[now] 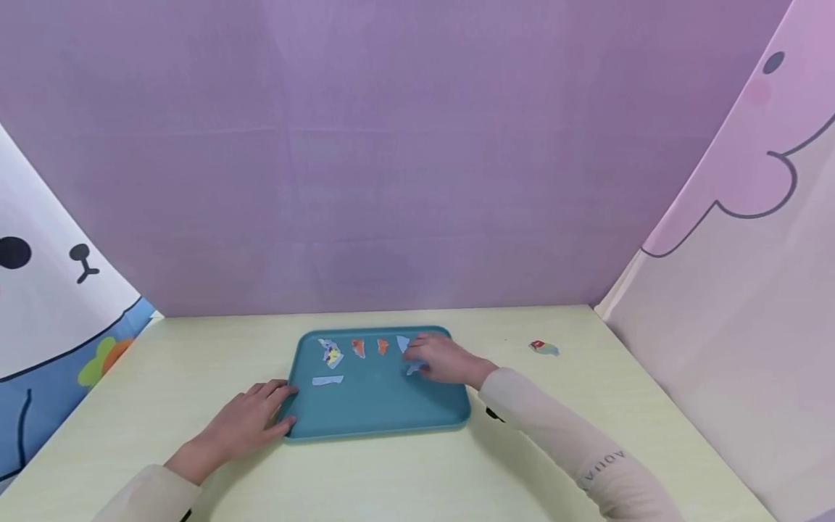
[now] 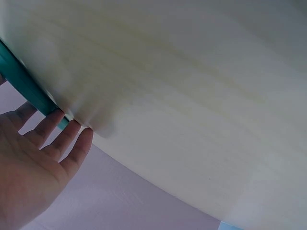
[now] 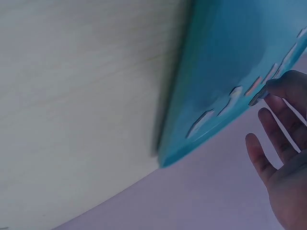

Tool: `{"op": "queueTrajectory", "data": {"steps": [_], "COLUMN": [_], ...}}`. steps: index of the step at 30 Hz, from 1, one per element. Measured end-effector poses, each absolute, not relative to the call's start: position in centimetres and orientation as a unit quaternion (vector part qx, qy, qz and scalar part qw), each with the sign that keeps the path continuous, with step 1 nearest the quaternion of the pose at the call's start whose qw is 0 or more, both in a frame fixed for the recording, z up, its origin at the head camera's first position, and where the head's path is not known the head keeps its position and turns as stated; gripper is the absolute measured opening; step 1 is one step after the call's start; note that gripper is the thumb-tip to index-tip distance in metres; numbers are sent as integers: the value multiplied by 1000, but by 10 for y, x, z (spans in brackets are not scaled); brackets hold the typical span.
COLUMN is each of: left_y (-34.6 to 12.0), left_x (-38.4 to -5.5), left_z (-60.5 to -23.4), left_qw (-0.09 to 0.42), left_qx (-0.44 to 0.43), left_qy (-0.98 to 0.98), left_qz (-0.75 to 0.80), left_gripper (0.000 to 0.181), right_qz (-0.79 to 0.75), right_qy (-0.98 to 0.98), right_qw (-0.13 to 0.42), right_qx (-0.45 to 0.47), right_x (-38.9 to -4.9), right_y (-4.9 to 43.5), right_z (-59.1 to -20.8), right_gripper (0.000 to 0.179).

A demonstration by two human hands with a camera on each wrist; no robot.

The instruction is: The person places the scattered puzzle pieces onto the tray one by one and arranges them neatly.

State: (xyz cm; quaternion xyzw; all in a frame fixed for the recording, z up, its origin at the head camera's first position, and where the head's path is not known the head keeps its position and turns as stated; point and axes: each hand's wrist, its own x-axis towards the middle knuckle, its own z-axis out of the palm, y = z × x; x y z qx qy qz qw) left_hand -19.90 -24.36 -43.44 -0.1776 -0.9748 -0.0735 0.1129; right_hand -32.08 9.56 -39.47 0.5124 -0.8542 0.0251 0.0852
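A teal tray lies on the table with several small, irregular picture pieces on it. My right hand is over its right half, and in the right wrist view the thumb and index finger pinch a small picture piece. Another pale-blue piece shows just below that hand in the head view. Along the tray's far side are a multicoloured piece, two orange pieces and a pale-blue piece. A pale strip sits nearer. With fingers extended, my left hand touches the tray's left rim.
A red-and-green piece lies on the pale table, right of the tray. Behind the table stands a purple curtain. Printed cartoon cloths hang at both sides.
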Motion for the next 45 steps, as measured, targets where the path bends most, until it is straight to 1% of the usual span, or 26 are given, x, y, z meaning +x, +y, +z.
{"op": "queueTrajectory", "data": {"steps": [3,9,16,30,36,45], "left_y": [-243,-243,-243,-243,-244,-244], "left_x": [-199,-199,-198,-200,-200,-199], "left_z": [-435,-435,-435,-435,-436,-435], "left_qw": [115,123,121,124,122,116], "left_qx": [-178,-181,-183,-182,-181,-181], "left_qy": [-975,-973,-973,-973,-973,-974], "left_qz": [-73,-74,-75,-72,-73,-76], "left_gripper": [47,46,47,46,47,47], "right_qz": [14,-11,-28,-14,-16,-16], "right_qy": [-852,-855,-854,-851,-845,-848], "right_qw": [83,63,48,24,34,33], "right_qx": [517,514,516,524,533,528], "right_x": [-319,-319,-321,-322,-322,-321], "right_y": [85,66,45,14,5,-2], "right_z": [-394,-395,-395,-399,-402,-406], "right_gripper": [26,26,30,31,32,32]}}
